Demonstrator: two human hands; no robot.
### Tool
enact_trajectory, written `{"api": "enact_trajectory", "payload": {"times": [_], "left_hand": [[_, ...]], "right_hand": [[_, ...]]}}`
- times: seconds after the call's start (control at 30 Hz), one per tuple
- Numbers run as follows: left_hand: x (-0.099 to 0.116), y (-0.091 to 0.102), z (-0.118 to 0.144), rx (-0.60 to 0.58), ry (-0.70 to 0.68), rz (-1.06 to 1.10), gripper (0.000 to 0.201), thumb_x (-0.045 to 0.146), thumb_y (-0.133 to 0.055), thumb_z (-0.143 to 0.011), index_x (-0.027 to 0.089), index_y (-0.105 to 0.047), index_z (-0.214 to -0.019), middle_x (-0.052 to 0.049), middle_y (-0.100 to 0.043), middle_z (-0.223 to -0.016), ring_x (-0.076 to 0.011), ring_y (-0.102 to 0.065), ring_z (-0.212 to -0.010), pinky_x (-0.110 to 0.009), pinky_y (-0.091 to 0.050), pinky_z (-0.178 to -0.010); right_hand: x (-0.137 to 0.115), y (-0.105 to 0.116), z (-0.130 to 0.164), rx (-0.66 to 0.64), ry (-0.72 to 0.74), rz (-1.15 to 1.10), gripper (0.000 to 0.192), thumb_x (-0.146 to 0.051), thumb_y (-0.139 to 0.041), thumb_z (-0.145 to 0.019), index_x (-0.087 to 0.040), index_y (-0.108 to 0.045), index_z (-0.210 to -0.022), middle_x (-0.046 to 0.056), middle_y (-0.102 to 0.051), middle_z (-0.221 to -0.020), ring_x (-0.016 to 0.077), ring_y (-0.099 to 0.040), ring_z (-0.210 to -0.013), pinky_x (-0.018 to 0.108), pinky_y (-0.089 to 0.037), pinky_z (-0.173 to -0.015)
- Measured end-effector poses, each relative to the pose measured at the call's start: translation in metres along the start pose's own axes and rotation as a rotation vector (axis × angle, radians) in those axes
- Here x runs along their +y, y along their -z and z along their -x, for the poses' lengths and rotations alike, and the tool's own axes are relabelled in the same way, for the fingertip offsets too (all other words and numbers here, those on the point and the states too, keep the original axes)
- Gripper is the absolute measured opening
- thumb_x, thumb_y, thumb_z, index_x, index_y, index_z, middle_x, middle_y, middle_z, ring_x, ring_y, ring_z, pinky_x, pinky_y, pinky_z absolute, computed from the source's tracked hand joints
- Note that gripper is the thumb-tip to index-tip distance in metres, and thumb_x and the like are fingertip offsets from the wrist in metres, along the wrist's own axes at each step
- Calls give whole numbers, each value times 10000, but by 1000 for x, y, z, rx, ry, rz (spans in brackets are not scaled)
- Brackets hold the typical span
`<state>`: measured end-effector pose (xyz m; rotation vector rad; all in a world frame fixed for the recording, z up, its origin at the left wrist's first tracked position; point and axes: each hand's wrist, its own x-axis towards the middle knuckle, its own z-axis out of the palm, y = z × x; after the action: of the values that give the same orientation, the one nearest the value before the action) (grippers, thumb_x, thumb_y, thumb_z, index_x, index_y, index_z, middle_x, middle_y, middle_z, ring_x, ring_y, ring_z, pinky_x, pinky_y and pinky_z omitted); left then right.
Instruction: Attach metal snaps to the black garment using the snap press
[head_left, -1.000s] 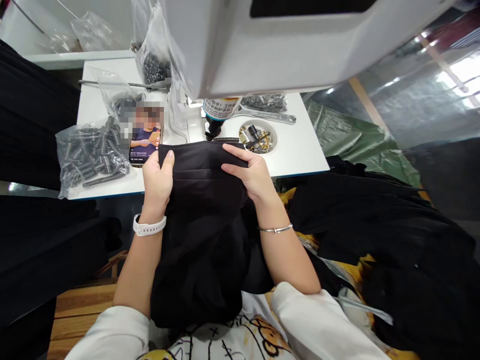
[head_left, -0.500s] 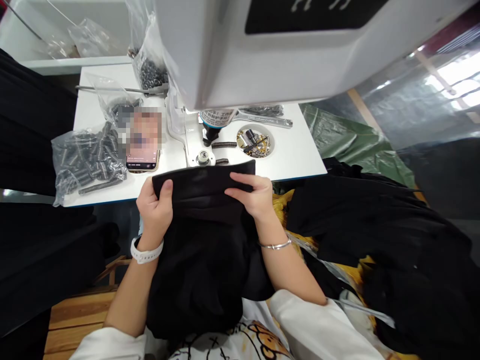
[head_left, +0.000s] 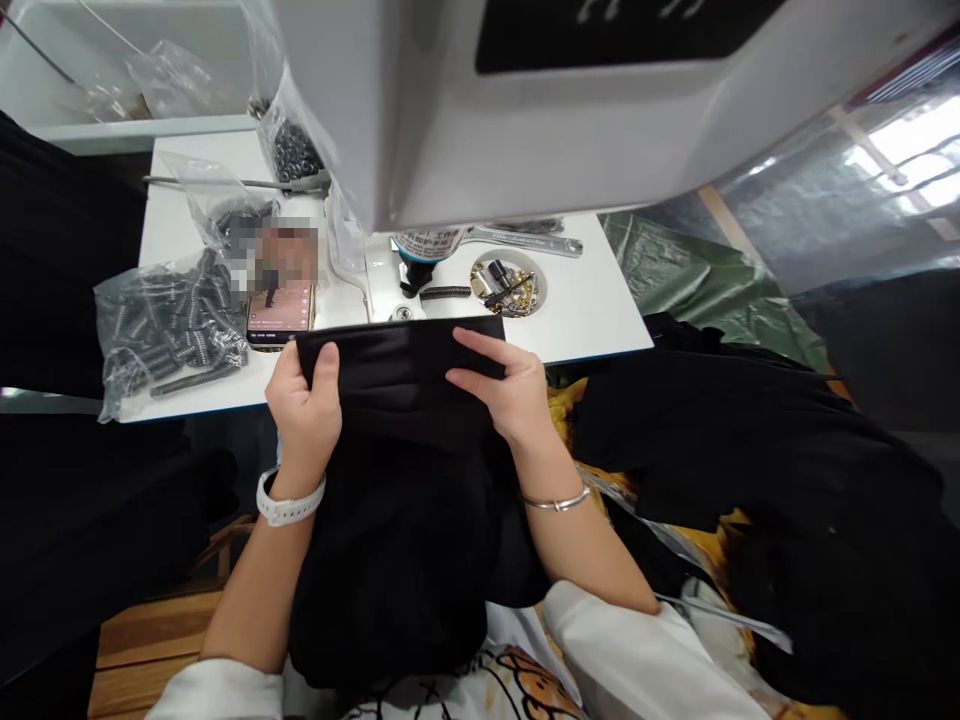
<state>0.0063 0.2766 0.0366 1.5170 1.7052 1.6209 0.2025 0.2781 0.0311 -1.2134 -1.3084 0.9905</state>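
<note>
Right now my left hand (head_left: 304, 405) and right hand (head_left: 504, 392) pinch the folded top edge of soft, limp black cloth (head_left: 401, 480) at the counter (head_left: 585, 300); holding both corners keeps it taut.

A white counter (head_left: 585, 310) is carrying a phone (head_left: 279, 312) lying just beside a clear bag of springs (head_left: 169, 325). A round dish of small metal parts (head_left: 508, 283) is sitting near a wrench (head_left: 525, 240). A big white machine (head_left: 525, 110) is hanging over it all. Black fabric (head_left: 787, 500) is piling up to the right, with green sheeting (head_left: 705, 290) lying beyond it.
</note>
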Motion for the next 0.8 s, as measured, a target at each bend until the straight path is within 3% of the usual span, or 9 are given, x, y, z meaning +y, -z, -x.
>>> {"api": "enact_trajectory", "payload": {"times": [0.17,0.37,0.8], "left_hand": [[-9,-21,-20,-75,162,257,217,351,-558,-790,141,-598,-829,-6,-569,-755,-127,-546,-757,-257,-454,-759],[-14,-24,-22,-104,317,359,209,343,-588,-760,139,-598,-806,-12,-603,-764,-142,-579,-763,-278,-485,-775],[-9,-23,-23,-104,339,304,193,321,-573,-762,138,-604,-810,-26,-625,-793,-150,-584,-768,-285,-498,-765]], "right_hand": [[-1,-2,-22,-27,-147,-128,395,-228,-767,-579,-296,-676,-957,-59,-665,-1023,191,-574,-1060,339,-409,-1001],[3,-4,-28,-60,-193,-159,402,-247,-761,-581,-254,-675,-973,-34,-654,-1057,204,-550,-1093,365,-355,-1043],[3,-4,-31,-76,-224,-140,453,-280,-753,-579,-234,-657,-1020,-13,-636,-1098,220,-533,-1113,385,-386,-1018]]}}
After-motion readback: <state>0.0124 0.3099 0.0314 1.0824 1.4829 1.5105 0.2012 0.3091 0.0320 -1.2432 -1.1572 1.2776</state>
